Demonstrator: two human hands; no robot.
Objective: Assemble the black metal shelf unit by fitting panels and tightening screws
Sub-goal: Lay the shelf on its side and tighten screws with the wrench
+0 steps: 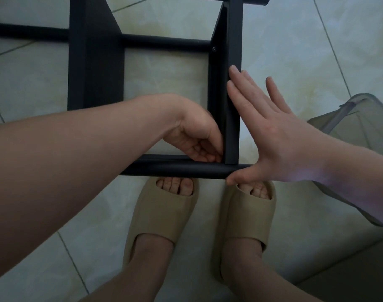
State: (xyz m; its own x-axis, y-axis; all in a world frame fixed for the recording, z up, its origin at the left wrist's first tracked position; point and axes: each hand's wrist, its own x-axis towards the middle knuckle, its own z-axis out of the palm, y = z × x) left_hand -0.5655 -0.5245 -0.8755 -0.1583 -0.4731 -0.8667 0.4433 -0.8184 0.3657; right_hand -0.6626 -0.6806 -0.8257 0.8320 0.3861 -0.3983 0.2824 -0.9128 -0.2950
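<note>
The black metal shelf unit (94, 62) is lying on the floor, the flat, open right hand (273, 136) is bracing its black side panel (233, 51) above the near round black tube (182, 170), and the left hand (197, 136) is curling into that corner, grip hidden, so easing the brace is likely risking a misaligned joint.

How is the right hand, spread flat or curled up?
Spread flat: the right hand has straight fingers lying against the upright black panel.

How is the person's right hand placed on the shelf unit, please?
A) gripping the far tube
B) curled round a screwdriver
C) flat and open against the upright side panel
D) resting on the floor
C: the right hand lies flat and open against the outer face of the black side panel, thumb at the end of the near tube.
</note>
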